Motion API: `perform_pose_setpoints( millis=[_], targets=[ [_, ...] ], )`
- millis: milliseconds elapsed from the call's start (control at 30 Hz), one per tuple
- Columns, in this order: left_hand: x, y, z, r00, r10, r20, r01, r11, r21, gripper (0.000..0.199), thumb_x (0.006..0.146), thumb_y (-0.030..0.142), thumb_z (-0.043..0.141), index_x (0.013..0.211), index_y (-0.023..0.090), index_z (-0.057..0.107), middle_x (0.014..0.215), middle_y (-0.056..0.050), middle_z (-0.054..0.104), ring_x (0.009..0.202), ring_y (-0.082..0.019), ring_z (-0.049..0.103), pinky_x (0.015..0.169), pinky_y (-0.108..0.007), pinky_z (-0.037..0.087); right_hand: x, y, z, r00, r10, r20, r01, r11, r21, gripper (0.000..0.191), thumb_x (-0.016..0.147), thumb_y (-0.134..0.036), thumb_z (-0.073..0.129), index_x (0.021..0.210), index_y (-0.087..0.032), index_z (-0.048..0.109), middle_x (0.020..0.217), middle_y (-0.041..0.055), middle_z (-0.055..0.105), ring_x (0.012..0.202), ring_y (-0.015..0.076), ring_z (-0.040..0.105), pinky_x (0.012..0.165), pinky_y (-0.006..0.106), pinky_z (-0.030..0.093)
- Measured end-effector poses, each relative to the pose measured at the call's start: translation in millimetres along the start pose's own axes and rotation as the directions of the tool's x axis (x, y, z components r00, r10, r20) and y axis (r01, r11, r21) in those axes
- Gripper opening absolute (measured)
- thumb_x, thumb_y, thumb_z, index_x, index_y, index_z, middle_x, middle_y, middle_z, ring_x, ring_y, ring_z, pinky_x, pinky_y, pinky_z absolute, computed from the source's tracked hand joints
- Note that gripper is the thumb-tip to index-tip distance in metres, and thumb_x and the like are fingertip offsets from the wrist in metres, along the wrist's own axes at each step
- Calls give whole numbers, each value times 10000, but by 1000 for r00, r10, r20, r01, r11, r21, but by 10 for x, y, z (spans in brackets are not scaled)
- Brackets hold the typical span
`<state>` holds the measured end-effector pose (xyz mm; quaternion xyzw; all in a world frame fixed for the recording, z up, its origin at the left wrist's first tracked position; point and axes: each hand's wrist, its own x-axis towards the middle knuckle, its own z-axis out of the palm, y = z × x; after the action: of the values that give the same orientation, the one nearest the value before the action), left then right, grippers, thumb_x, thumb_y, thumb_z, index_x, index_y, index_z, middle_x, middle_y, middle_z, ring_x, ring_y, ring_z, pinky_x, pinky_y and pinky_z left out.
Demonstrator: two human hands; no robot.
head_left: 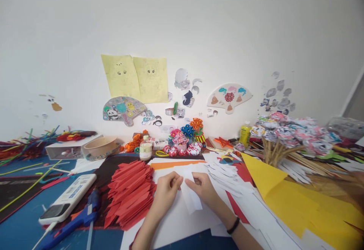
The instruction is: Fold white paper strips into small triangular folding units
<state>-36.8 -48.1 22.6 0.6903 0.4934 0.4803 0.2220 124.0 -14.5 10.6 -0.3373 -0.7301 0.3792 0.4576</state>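
Observation:
A folded white paper strip is held upright between my hands, above a large white sheet. My left hand pinches its left edge with thumb and curled fingers. From the other side, my right hand grips it with the thumb laid on its face; a black band circles that wrist. Left of my hands lies a thick pile of red folded paper strips. Cut white paper strips are heaped just to the right.
A blue glue gun and a white power strip lie at the left. Yellow paper sheets cover the right side. Behind stand a glue bottle, a yellow bottle and a bunch of paper flowers.

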Motion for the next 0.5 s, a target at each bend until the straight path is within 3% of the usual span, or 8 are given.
perform_pose_setpoints(
  millis=[100,267,367,433,500],
  targets=[
    [-3,-21,-15,999,-35,2,35,999,-9,356,836,433,517,625,158,596,537,-3,569,508,-120,461,519,-215,323,-12,-14,9,999,-39,-18,38,997,-74,302,794,-311,528,554,-178,401,558,-53,310,533,96,285,489,228,212],
    [29,-118,-18,997,-75,-33,71,990,-120,271,729,414,646,810,156,661,699,-15,601,577,-122,497,504,-202,356,10,18,-6,998,-58,-27,52,982,-182,295,762,-303,571,521,-175,459,517,-55,372,522,105,343,516,230,270],
    [51,-145,-3,986,-161,-45,140,945,-296,321,716,448,652,826,149,617,647,-1,581,526,-110,481,424,-182,325,56,96,-45,986,-12,-165,-11,991,-136,142,714,-317,643,747,-181,616,706,-3,579,676,161,506,628,254,374],
    [58,-124,10,973,-228,-35,190,879,-437,348,708,461,658,836,149,573,653,-8,606,509,-108,492,401,-178,327,78,152,-61,964,75,-254,-84,996,-26,363,666,-350,702,977,-195,599,842,26,617,755,187,547,661,271,406],
    [55,-78,33,959,-285,-14,231,806,-545,351,696,449,677,817,149,542,677,-25,637,532,-111,526,423,-179,354,83,191,-50,952,216,-214,-186,971,152,547,655,-411,717,1118,-198,518,838,26,615,700,177,560,606,268,421]
  ],
)
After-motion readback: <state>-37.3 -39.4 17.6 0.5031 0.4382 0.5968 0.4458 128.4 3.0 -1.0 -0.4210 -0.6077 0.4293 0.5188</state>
